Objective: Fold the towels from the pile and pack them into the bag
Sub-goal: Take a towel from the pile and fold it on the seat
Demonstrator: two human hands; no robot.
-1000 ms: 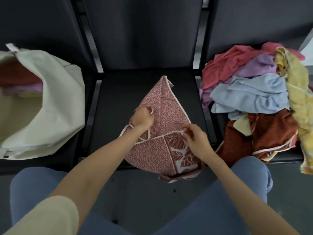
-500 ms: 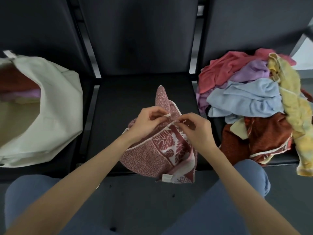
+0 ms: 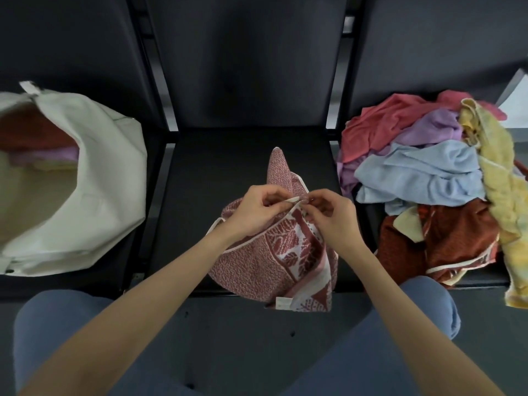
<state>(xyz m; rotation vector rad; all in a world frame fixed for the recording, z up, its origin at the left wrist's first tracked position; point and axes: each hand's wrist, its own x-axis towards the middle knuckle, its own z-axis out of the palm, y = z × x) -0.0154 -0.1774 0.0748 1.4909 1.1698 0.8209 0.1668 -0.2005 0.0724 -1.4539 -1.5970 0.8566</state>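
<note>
A red-and-white leaf-patterned towel (image 3: 257, 264) lies bunched on the front of the middle black seat (image 3: 205, 172), its lower part hanging over the seat edge. My left hand (image 3: 254, 210) and my right hand (image 3: 331, 215) meet above it, each pinching the towel's white-edged corner between thumb and fingers. On the left seat the cream cloth bag (image 3: 94, 178) lies open toward me, with red, pink and yellow folded towels inside. The pile of towels (image 3: 423, 178) covers the right seat.
The pile holds pink, lilac, light blue, rust-red and yellow towels; the yellow towel (image 3: 503, 195) hangs over the seat's front right. Black seat backs rise behind all three seats. My knees in blue trousers (image 3: 414, 324) are close to the seat fronts.
My hands came together from about a towel's width apart, bringing two corners to meet. The towel went from spread flat to bunched and doubled, with its far tip standing up.
</note>
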